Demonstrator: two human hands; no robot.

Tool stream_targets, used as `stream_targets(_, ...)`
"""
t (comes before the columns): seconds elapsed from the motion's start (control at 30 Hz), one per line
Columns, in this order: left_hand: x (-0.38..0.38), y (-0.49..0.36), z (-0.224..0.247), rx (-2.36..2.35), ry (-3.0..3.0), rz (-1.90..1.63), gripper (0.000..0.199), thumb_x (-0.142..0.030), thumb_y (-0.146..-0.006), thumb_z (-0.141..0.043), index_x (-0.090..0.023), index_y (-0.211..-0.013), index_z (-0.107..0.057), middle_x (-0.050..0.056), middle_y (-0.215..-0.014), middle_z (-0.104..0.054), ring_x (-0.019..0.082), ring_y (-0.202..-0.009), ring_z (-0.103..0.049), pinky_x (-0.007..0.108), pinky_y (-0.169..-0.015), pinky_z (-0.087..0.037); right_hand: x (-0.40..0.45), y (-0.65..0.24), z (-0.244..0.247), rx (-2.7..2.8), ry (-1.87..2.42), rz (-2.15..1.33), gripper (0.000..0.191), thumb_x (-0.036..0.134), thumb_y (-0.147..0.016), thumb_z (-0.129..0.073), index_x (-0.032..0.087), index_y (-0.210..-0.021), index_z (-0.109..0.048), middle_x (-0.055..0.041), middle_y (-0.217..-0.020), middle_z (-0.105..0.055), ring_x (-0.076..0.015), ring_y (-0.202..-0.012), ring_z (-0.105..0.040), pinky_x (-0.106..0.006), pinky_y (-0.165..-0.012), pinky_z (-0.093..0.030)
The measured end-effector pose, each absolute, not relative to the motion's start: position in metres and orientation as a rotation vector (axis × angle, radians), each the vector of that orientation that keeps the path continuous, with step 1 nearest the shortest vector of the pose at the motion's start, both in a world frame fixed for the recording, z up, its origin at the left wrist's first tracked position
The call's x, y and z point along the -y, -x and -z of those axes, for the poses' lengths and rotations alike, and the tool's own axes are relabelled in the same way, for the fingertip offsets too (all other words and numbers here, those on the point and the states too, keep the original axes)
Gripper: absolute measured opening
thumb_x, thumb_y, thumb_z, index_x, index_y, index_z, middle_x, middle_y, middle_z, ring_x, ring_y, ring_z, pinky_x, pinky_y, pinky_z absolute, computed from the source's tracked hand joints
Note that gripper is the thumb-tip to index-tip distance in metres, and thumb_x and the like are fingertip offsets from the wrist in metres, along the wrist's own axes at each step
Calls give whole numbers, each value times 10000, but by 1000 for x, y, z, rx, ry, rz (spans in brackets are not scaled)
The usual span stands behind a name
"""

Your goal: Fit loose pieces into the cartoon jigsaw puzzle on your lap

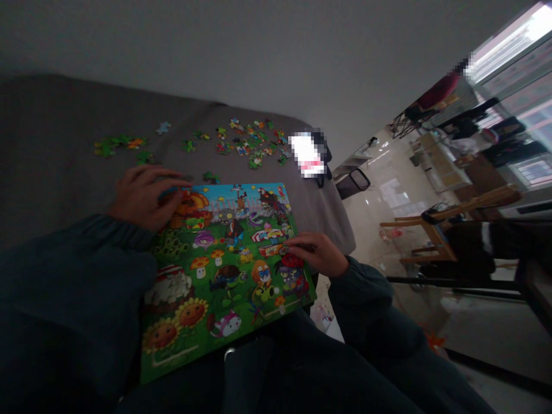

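A jigsaw puzzle board point(235, 299), printed with cartoon plants and zombies on green, lies tilted across my lap. Its picture looks largely filled in, with sunflowers at the lower left and a blue strip along the far edge. My left hand point(144, 195) is closed around the far left corner, fingers bent over an orange pumpkin picture. At the right edge my right hand point(321, 251) has its fingers pressed together on the board beside a small cart picture. Shade hides the fingertips in part. Beyond the board, loose puzzle pieces point(254, 141) lie scattered on the grey couch.
More green and orange pieces point(118, 144) sit at the left of the grey couch seat point(181, 167), near a single pale blue piece point(163, 127). A bright, blurred-out screen point(307, 154) stands at the right end. Wooden chair point(425, 230) and shiny floor point(390, 195) are farther right.
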State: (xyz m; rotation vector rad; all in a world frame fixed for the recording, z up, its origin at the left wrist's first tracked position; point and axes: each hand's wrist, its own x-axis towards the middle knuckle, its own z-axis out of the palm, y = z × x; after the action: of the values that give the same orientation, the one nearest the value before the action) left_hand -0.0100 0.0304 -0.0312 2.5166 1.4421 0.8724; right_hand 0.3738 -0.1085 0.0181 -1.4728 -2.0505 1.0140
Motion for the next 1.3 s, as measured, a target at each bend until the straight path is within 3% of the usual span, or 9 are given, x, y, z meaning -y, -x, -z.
stream_targets(0.3, -31, 10, 31, -1436, -2545, -849, 368, -420, -985, -420, -214, -1124, -691, 88, -1220, -642, 269, -1235, -504, 501, -1104, -311, 97, -368, -15, 2171, 1401, -953, 231, 292, -950, -606, 241, -1132, -739, -62, -1002, -713, -177, -925, -666, -338, -828, -546)
stream_targets(0.53, -29, 8, 27, -1456, -2527, -843, 357, -396, -984, -449, -193, -1123, -708, 109, -1221, -650, 292, -1245, -492, 526, -1089, -323, 99, -369, -11, 2237, 1364, -871, 252, 260, -957, -595, 225, -1169, -728, -79, -1012, -691, -193, -939, -645, -377, -852, -542)
stream_targets(0.8, -28, 8, 28, -1421, -2557, -869, 360, -391, -985, -453, -177, -1120, -710, 115, -1208, -656, 296, -1228, -500, 529, -1082, -333, 103, -369, -12, 2267, 1383, -736, 212, 231, -924, -640, 239, -1106, -749, -86, -1058, -657, -211, -1013, -613, -414, -905, -518)
stream_targets(1.03, -28, 8, 30, -1448, -2544, -864, 352, -391, -980, -453, -188, -1117, -705, 104, -1217, -652, 283, -1239, -493, 529, -1087, -330, 103, -369, -24, 2153, 1402, -1013, 155, 234, -921, -646, 198, -1033, -747, -34, -885, -712, -151, -797, -650, -301, -743, -518)
stream_targets(1.3, -29, 10, 30, -1430, -2543, -862, 365, -396, -981, -440, -187, -1118, -705, 112, -1215, -652, 285, -1221, -508, 543, -1078, -336, 103, -369, -17, 2297, 1402, -939, 212, 235, -947, -616, 223, -1120, -737, -57, -966, -720, -183, -916, -641, -357, -843, -514)
